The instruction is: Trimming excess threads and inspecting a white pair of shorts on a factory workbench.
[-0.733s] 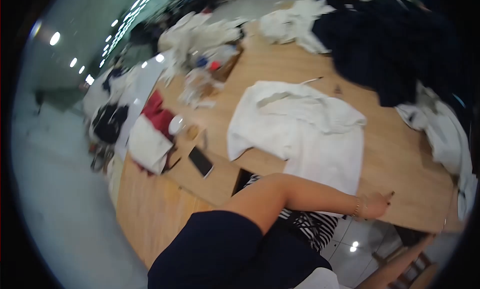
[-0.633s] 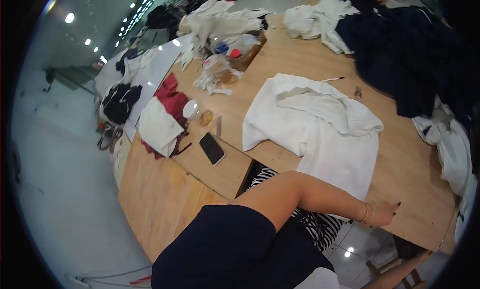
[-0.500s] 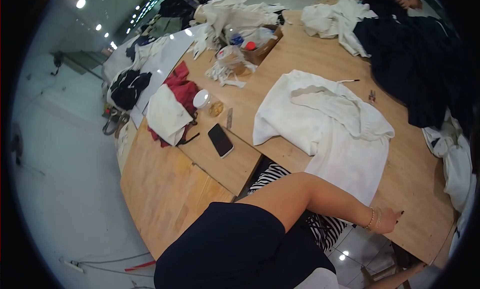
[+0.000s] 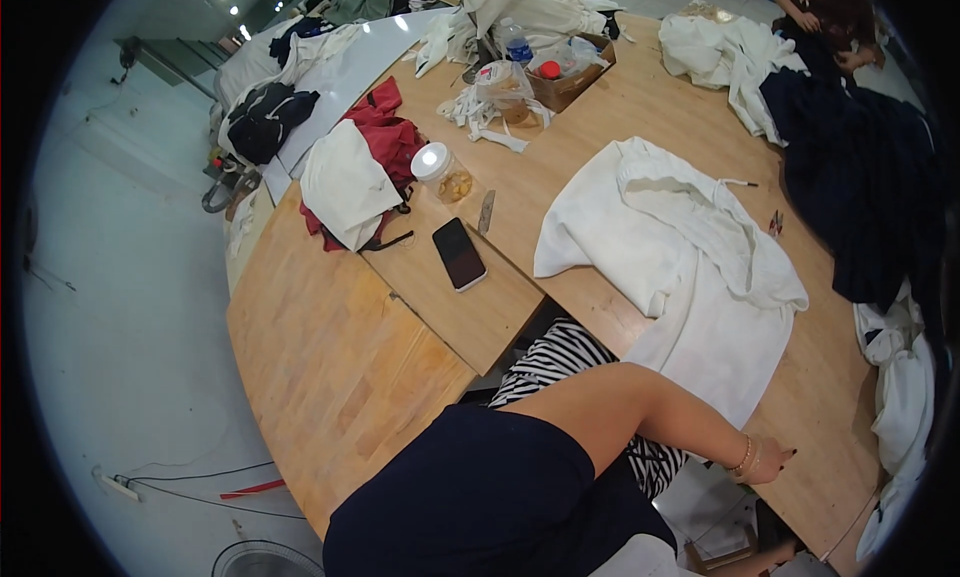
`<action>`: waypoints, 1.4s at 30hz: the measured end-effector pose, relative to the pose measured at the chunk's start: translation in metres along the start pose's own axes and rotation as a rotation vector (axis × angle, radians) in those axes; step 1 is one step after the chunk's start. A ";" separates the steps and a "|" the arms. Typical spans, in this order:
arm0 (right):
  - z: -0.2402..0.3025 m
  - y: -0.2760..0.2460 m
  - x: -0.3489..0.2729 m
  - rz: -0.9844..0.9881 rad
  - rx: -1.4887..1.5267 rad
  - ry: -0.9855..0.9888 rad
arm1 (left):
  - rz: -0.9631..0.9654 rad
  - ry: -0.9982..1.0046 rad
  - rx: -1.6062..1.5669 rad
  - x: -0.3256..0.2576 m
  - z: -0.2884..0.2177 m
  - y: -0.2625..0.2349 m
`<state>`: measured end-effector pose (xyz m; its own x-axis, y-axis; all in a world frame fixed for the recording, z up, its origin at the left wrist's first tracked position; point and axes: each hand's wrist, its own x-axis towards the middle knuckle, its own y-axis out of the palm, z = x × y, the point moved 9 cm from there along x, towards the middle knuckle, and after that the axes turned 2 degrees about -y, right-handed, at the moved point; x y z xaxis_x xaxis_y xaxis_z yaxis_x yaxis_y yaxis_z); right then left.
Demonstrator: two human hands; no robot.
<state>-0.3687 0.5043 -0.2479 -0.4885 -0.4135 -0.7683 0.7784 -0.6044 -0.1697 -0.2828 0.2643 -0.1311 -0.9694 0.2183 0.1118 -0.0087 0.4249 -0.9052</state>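
My left arm, in a short navy sleeve, reaches across toward the right. My left hand (image 4: 768, 460), with bracelets on its wrist, rests at the near edge of the wooden table (image 4: 840, 417); its fingers stretch out with dark nails showing, and nothing shows in them. Closest to it lies a white garment (image 4: 690, 267), spread out with a gathered waistband and a drawstring. Of my right arm only part of the forearm (image 4: 762, 561) shows at the bottom edge; the hand itself is hidden.
A phone (image 4: 459, 254), a clear jar (image 4: 440, 171), a metal ruler (image 4: 487, 212) and red and white cloth (image 4: 350, 182) lie left. Small snips (image 4: 776, 223) sit beyond the garment. Navy cloth (image 4: 850, 177) covers the right side. At the back are a cardboard box (image 4: 590, 77) and another person (image 4: 830, 17).
My view has shifted, so the table and its things appear moved. My left hand stays by the table edge. Less of the right forearm shows, and more of the other person has come into view.
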 end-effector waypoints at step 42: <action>0.411 0.526 -0.103 0.191 0.227 -0.658 | -0.619 -1.499 0.193 -0.642 0.537 -0.486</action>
<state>-0.0713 -0.0510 -0.0041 -0.5440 -0.8074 -0.2285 0.8077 -0.5776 0.1183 0.2118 -0.5544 0.0167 -0.1623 -0.9831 0.0852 -0.3822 -0.0170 -0.9239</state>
